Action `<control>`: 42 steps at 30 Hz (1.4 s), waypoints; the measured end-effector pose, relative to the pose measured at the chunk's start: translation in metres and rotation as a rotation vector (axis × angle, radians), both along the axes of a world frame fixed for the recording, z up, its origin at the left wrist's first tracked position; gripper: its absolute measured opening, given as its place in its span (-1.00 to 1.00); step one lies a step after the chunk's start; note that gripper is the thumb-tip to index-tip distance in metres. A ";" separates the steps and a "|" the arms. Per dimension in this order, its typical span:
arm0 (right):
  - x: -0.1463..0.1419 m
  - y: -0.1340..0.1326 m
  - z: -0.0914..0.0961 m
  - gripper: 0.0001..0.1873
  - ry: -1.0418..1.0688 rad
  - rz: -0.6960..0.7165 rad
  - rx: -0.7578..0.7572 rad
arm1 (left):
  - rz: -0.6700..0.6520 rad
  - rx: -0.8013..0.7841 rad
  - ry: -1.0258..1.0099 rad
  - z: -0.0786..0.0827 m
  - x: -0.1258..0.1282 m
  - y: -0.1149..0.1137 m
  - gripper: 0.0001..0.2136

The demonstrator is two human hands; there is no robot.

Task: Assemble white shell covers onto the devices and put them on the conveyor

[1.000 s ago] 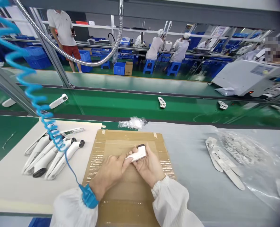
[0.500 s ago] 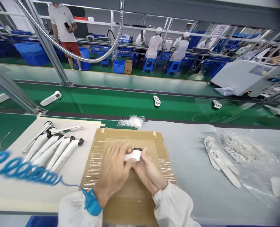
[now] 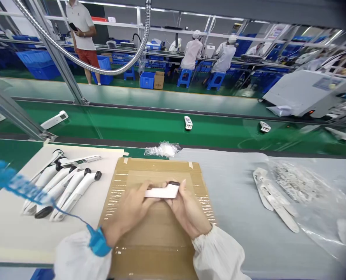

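1 white handheld unit (image 3: 162, 191), held level just above 1 cardboard sheet (image 3: 158, 241) at bench centre. Abt 5 like units (image 3: 70, 186) on white pad (image 3: 9, 229) to the left; abt 3 flat shells (image 3: 273, 200) to the right. Left hand (image 3: 132, 208) pinches its plain end, right hand (image 3: 187, 210) grips the dark-tipped end, fingers curled under. 1 blue strap (image 3: 98, 241) on left wrist.

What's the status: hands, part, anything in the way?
Left hand and right hand both grip the white handheld unit, level over the cardboard pad. Blue coiled cord trails off the left wrist, clear of the unit.
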State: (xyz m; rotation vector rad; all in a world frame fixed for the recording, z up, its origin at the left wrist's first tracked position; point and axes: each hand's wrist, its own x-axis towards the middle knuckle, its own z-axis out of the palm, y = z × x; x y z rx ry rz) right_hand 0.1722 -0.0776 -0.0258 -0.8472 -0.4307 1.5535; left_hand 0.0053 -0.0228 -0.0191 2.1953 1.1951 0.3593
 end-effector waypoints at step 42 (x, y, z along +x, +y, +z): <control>0.059 0.037 0.039 -0.79 -1.075 -0.134 0.380 | 0.012 -0.163 -0.182 0.039 0.034 0.022 -0.76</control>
